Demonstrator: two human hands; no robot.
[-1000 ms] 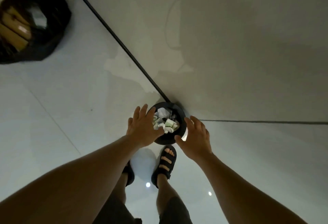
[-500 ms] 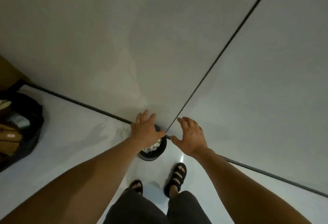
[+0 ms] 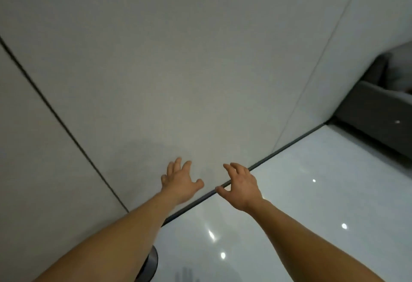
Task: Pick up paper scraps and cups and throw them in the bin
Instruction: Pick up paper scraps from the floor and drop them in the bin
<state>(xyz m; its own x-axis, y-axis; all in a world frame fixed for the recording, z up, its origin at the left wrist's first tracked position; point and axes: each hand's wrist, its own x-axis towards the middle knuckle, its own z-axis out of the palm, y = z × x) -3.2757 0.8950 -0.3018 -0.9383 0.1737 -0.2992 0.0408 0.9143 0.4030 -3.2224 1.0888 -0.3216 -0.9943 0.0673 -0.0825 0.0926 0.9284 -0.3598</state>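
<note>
My left hand [image 3: 181, 181] and my right hand [image 3: 241, 185] are stretched out in front of me, fingers spread and relaxed, holding nothing. They hover before a pale grey wall. Only a dark sliver of the round black bin [image 3: 149, 266] shows at the bottom edge, mostly hidden under my left forearm. Its contents are out of sight. No paper scraps or cups show on the floor.
A grey panelled wall [image 3: 178, 69] with thin dark seams fills most of the view. A dark skirting strip [image 3: 267, 161] runs along its foot. Glossy white floor tiles [image 3: 301, 203] lie to the right. A dark grey sofa [image 3: 379, 112] stands at the right edge.
My view has swung up and to the right. The bin slid from between my hands down to the bottom edge, the black bag at left left the view, and the sofa came in.
</note>
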